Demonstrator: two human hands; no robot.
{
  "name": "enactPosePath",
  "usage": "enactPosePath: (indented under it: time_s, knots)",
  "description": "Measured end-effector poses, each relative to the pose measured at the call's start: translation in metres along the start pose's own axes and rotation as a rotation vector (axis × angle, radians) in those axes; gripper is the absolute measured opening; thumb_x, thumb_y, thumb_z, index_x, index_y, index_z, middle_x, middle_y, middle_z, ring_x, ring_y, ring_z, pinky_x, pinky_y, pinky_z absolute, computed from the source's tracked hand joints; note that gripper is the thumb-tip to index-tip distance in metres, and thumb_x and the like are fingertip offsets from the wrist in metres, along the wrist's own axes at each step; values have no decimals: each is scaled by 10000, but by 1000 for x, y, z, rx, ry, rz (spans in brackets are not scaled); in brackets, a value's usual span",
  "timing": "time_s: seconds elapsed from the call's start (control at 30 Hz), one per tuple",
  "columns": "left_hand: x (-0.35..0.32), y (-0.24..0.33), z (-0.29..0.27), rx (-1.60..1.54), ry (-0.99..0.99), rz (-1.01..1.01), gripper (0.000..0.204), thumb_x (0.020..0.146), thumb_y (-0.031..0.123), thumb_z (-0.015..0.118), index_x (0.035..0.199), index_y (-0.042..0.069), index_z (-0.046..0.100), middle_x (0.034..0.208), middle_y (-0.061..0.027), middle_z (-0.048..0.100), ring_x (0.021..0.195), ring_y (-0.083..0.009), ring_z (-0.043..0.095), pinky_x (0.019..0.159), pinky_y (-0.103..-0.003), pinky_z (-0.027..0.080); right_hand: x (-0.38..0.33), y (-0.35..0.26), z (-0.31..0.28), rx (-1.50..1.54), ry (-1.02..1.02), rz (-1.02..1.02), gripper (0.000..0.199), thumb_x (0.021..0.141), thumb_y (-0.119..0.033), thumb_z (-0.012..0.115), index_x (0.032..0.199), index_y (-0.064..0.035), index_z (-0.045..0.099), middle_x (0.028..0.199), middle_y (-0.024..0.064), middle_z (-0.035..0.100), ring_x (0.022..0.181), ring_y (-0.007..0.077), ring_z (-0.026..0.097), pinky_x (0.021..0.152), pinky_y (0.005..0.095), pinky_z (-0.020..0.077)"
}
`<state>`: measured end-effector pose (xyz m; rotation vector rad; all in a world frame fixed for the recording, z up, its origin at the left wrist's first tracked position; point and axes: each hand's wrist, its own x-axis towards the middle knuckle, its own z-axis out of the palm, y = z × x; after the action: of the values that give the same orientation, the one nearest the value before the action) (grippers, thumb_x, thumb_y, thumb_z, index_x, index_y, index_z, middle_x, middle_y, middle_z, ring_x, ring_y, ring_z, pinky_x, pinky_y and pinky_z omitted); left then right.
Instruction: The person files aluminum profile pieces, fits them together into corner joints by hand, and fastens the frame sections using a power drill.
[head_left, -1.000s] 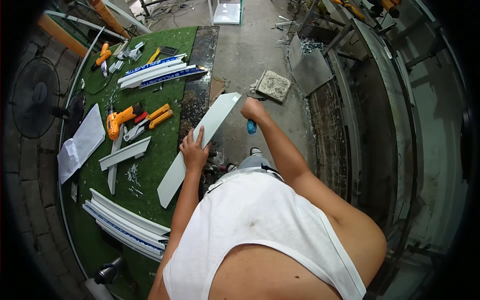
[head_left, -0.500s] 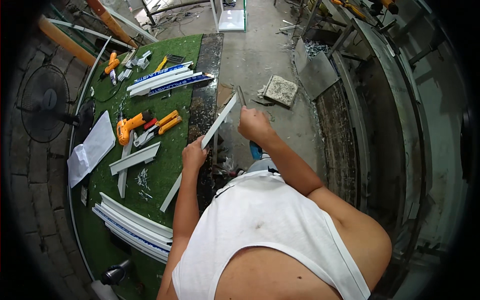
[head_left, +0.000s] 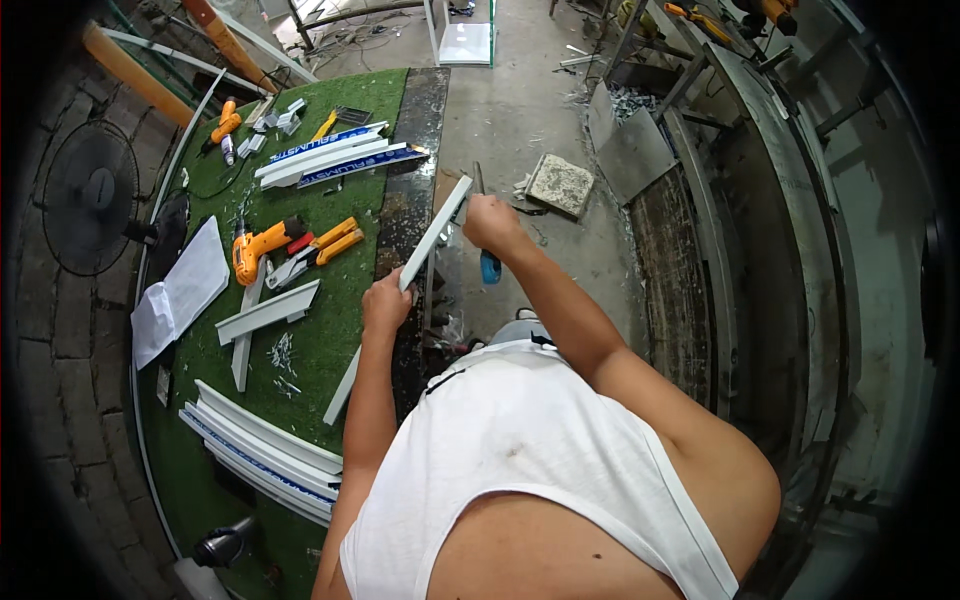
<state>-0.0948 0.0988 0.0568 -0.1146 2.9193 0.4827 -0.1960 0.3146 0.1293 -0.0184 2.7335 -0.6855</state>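
My left hand (head_left: 387,302) is closed around a long white metal profile (head_left: 437,235), which slants up and away over the dark table edge. Its lower length (head_left: 342,388) shows again beyond my left forearm, on the green turf. My right hand (head_left: 494,224) grips a blue-handled metal tool (head_left: 490,267). A narrow grey bar (head_left: 477,178) sticks out above that fist, beside the profile's far end; the blue part shows below. Whether bar and profile touch, I cannot tell, and the tool's exact kind is hidden by my fingers.
On the turf-covered table (head_left: 335,95) lie an orange drill (head_left: 262,245), yellow-handled pliers-like tools (head_left: 337,243), loose screws (head_left: 285,360) and stacked white profiles (head_left: 262,445). A fan (head_left: 88,198) stands left. A stone-like slab (head_left: 560,185) lies on the floor; metal racks line the right.
My right hand has shifted slightly left and nearer, with the tool, and more of its blue part shows. The profile in my left hand has barely moved.
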Motion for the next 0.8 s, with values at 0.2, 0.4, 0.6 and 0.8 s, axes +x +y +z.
enactPosePath:
  time_s: [0.2, 0.4, 0.6, 0.8]
  knots:
    - [0, -8, 4, -40, 37, -6, 347, 806, 239, 561, 1146, 182, 603, 915, -147, 674, 796, -405, 617, 679, -486, 483, -15, -6, -6, -51, 72, -133, 202, 740, -94, 554, 850, 59, 628, 800, 234, 657, 707, 386, 647, 625, 443, 516]
    - [-10, 2, -7, -138, 24, -40, 357, 777, 170, 559, 1130, 158, 610, 918, -128, 678, 803, -378, 628, 678, -473, 484, 24, 52, 33, -93, -20, -87, 247, 733, -114, 546, 883, 71, 610, 853, 251, 648, 722, 399, 622, 620, 446, 494]
    - [-86, -12, -89, -643, 238, 6, 458, 788, 124, 628, 1237, 83, 548, 1021, -114, 665, 849, -268, 633, 760, -381, 490, -7, 74, 38, 157, 321, -465, 478, 840, -89, 540, 1313, -52, 482, 685, 101, 619, 503, 227, 530, 460, 343, 392]
    - [-174, -64, -143, -1104, 837, -131, 419, 827, 172, 670, 1191, 13, 534, 949, -99, 646, 699, -188, 611, 665, -282, 492, 66, 29, 75, 11, 283, -845, 526, 818, -79, 569, 1331, -89, 453, 886, 146, 615, 649, 299, 561, 588, 399, 451]
